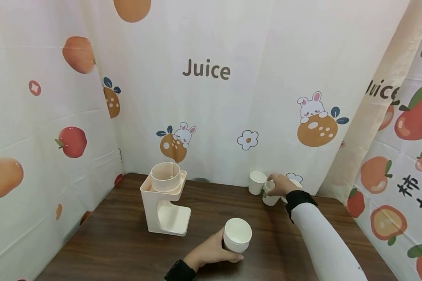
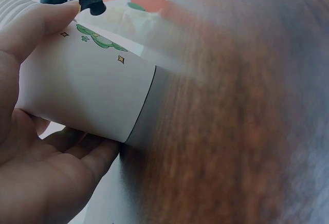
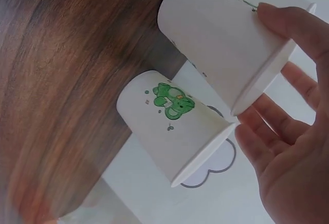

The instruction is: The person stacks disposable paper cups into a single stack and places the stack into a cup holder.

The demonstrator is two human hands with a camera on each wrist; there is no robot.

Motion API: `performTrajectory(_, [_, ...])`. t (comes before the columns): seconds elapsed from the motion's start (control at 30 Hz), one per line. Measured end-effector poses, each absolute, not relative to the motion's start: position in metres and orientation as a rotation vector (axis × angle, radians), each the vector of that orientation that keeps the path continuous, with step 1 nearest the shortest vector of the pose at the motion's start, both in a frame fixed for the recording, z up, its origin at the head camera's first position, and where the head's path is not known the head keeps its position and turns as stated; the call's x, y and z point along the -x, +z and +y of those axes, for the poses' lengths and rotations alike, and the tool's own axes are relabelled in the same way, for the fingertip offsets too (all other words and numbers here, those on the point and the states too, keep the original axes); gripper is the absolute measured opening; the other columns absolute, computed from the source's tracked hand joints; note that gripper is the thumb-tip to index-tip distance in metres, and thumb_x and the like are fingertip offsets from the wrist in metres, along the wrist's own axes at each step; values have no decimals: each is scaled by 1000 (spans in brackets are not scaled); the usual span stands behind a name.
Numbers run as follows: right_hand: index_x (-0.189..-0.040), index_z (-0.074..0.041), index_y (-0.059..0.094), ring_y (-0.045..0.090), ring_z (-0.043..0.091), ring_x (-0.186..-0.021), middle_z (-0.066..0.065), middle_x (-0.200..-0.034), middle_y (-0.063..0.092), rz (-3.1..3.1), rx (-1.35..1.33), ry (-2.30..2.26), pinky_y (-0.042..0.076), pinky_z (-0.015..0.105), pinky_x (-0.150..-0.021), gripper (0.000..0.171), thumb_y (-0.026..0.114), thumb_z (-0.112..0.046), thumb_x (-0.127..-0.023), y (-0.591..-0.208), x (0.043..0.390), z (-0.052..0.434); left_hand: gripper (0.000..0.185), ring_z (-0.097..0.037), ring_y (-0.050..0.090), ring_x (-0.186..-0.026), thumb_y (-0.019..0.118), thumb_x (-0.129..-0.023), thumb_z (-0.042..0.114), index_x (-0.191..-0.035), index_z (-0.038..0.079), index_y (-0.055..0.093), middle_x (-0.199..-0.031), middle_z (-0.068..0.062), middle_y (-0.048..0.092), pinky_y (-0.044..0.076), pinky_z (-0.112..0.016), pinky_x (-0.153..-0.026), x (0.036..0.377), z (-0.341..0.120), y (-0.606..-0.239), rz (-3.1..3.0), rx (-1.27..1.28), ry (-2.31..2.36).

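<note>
- My head view looks forward and down over the table [image 1: 119, 222] from its near side, the widest of the three, reaching the curtain [image 1: 211, 105] behind.
- My left wrist view sits tight on the left hand [image 1: 214, 248] — turned sideways, with wood filling its right half.
- My right wrist view is close on the right hand [image 1: 280, 185], tipped so the tabletop lies upper left.
- Head and left wrist share the cup stack [image 1: 237, 236]; head and right wrist share the far cups [image 3: 221, 44].

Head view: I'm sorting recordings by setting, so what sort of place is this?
Probably a curtained-off tabletop booth indoors: fruit-printed curtains hang behind and beside a wood-grain table bearing white cups.
</note>
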State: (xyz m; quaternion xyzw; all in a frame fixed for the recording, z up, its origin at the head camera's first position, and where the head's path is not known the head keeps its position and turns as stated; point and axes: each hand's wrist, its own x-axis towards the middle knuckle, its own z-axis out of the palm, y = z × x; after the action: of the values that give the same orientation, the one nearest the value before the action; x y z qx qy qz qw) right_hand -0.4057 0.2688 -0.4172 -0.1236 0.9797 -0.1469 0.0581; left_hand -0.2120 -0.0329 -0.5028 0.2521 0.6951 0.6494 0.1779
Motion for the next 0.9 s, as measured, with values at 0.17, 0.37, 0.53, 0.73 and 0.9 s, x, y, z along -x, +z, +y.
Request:
performTrajectory(0.17, [-128, -6, 62, 53, 39, -105, 27, -121, 56, 2947, 449, -448, 51, 53, -84, 53, 82, -19, -81, -410, 394, 266, 79, -14, 52, -121, 84, -81, 16, -146, 26, 41, -131, 7, 57, 32, -47, -106, 212, -33, -503, 1968, -707, 1832])
performTrajectory(0.37, [-129, -11, 63, 53, 39, -104, 27, -120, 54, 2935, 524, -414, 53, 51, -81, 49, 81, -15, -83, -403, 380, 264, 79, -14, 52, -121, 84, -81, 15, -147, 27, 41, -131, 7, 56, 31, -48, -106, 211, -33, -501, 1962, -701, 1835])
performTrajectory(0.53, [-129, -16, 62, 56, 39, -102, 30, -124, 50, 2915, 509, -402, 55, 48, -78, 48, 80, -13, -84, -402, 371, 262, 80, -14, 52, -121, 84, -81, 16, -147, 26, 40, -131, 7, 56, 32, -48, -105, 211, -34, -500, 1963, -695, 1831])
performTrajectory(0.73, [-127, -19, 62, 56, 37, -101, 29, -128, 46, 2887, 512, -410, 53, 50, -82, 45, 79, -13, -86, -402, 362, 259, 81, -14, 52, -120, 85, -80, 17, -147, 25, 40, -130, 8, 56, 34, -47, -104, 212, -35, -502, 1994, -682, 1814])
performTrajectory(0.9, [-126, -21, 62, 55, 34, -99, 26, -125, 47, 2884, 556, -414, 53, 49, -81, 45, 81, -13, -85, -399, 353, 256, 82, -13, 52, -120, 86, -79, 17, -147, 26, 40, -130, 8, 56, 33, -48, -104, 213, -34, -503, 2008, -689, 1807])
